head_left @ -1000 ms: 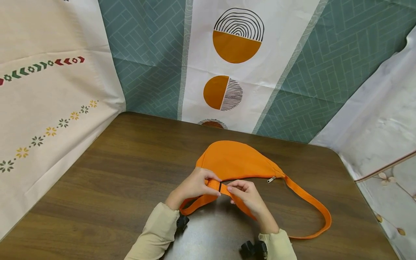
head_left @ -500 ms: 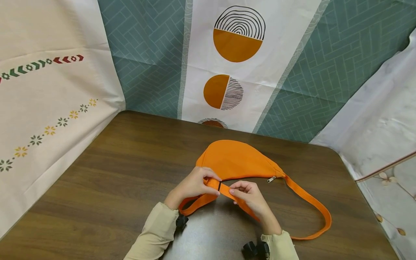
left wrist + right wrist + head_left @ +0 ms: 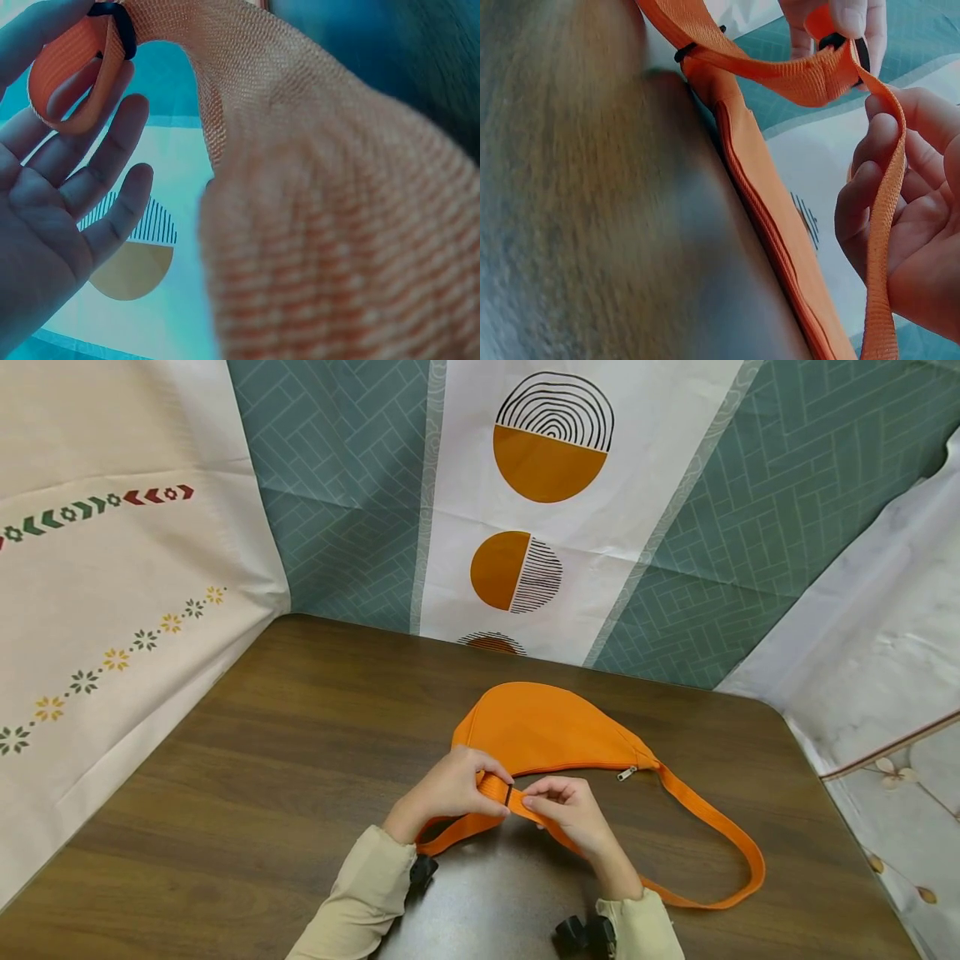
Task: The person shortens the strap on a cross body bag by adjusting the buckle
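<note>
An orange waist bag lies on the table, its zipper edge toward me. My left hand pinches the bag's orange strap at a black slider buckle. In the left wrist view a small strap loop bulges from the buckle by the fingers, while the other fingers are spread. My right hand pinches the strap just right of the buckle between thumb and fingers. In the right wrist view the strap runs down past the palm from that pinch. A second black ring sits on the strap near the bag's end.
The brown wooden table reaches back to patterned cloth hangings. To the right, the strap's long curve lies on the table. A metal zipper pull hangs at the bag's right end.
My right hand moved slightly right along the strap, away from the buckle, then came back left toward it. My left hand stays nearly in place; the buckle is tilted a little differently.
</note>
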`<act>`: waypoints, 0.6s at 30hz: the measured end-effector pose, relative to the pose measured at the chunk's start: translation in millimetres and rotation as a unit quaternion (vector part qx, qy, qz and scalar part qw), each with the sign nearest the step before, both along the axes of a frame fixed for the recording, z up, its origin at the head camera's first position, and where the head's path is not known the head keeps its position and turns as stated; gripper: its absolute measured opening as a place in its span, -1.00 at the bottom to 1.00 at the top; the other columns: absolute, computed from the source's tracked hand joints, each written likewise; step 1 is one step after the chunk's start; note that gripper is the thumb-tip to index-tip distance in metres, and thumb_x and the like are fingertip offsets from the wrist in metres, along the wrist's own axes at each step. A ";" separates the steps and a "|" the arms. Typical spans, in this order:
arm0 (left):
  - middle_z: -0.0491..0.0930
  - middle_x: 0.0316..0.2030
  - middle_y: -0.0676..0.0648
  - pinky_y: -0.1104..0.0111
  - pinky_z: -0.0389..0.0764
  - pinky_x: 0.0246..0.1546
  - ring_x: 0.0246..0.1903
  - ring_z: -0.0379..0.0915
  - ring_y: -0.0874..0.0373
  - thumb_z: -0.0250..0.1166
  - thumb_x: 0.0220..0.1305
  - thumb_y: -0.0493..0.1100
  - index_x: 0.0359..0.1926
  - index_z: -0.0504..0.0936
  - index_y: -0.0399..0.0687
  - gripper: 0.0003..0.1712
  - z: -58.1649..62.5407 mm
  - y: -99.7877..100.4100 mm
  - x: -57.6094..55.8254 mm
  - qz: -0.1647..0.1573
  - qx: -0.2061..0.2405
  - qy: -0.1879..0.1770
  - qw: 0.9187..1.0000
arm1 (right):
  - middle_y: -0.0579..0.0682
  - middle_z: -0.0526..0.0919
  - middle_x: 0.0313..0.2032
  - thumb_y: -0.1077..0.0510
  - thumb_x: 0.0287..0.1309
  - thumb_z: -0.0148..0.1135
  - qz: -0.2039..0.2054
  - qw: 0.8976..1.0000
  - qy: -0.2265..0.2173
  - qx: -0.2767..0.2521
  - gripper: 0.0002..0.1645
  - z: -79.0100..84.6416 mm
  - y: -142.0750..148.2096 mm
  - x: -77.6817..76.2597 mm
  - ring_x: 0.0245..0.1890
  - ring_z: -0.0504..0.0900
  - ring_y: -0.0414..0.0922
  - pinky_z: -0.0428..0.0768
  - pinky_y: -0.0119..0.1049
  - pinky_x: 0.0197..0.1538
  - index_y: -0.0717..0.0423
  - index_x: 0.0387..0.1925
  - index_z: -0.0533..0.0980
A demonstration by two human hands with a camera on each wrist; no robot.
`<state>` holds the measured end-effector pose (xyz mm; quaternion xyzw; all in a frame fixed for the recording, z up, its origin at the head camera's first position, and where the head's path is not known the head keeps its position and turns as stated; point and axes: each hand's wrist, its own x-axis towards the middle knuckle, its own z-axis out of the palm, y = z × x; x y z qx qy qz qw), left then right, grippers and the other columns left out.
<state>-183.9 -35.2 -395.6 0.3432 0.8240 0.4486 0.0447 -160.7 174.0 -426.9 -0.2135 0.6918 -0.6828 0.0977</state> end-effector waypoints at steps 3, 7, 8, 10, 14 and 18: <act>0.59 -0.40 0.08 0.45 0.41 -0.43 -0.43 0.36 0.24 0.49 -0.23 -0.15 -0.36 0.68 -0.10 -0.69 0.0 2.9 0.0 0.003 -0.012 0.022 1.000 | 0.00 0.60 -0.49 0.41 0.08 0.12 -0.002 1.000 0.014 0.007 -0.83 0.0 -3.2 -1.3 -0.64 0.46 -0.06 0.52 -0.39 -0.49 0.56 -0.36 0.47; 0.60 -0.39 0.06 0.46 0.40 -0.39 -0.39 0.37 0.24 0.49 -0.23 -0.14 -0.36 0.69 -0.11 -0.69 0.5 5.5 0.2 0.000 -0.015 0.039 0.999 | 0.05 0.59 -0.47 0.41 0.08 0.11 -0.004 1.000 0.018 0.008 -0.84 0.6 -6.8 -2.6 -0.63 0.46 0.00 0.52 -0.36 -0.49 0.55 -0.36 0.47; 0.60 -0.40 0.06 0.46 0.40 -0.40 -0.39 0.37 0.24 0.49 -0.23 -0.14 -0.36 0.69 -0.12 -0.69 0.7 5.5 0.5 -0.001 -0.014 0.040 0.999 | 0.05 0.59 -0.47 0.41 0.09 0.11 -0.004 1.000 0.016 0.008 -0.84 1.1 -7.3 -2.5 -0.63 0.46 -0.03 0.52 -0.37 -0.49 0.56 -0.36 0.47; 0.59 -0.40 0.05 0.46 0.40 -0.40 -0.39 0.37 0.23 0.49 -0.22 -0.15 -0.36 0.69 -0.14 -0.69 1.6 5.2 0.9 -0.003 -0.013 0.043 0.999 | 0.05 0.59 -0.46 0.41 0.10 0.10 -0.002 1.000 0.010 0.009 -0.83 2.0 -7.4 -2.1 -0.65 0.46 -0.09 0.52 -0.37 -0.49 0.56 -0.34 0.46; 0.60 -0.41 0.03 0.46 0.42 -0.36 -0.38 0.40 0.21 0.50 -0.23 -0.16 -0.35 0.70 -0.18 -0.68 2.0 4.2 0.9 -0.005 -0.009 0.055 0.998 | 0.06 0.59 -0.42 0.36 0.14 0.08 0.003 1.000 -0.011 0.025 -0.78 5.2 -5.5 -0.8 -0.63 0.48 -0.16 0.53 -0.38 -0.48 0.57 -0.30 0.46; 0.59 -0.41 0.03 0.45 0.43 -0.35 -0.38 0.41 0.21 0.50 -0.22 -0.15 -0.33 0.69 -0.19 -0.66 0.8 2.5 0.0 0.001 -0.007 0.057 0.998 | 0.19 0.57 -0.41 0.29 0.19 0.06 0.015 0.997 -0.035 0.064 -0.72 9.9 -0.9 0.2 -0.60 0.50 -0.11 0.55 -0.33 -0.44 0.54 -0.25 0.46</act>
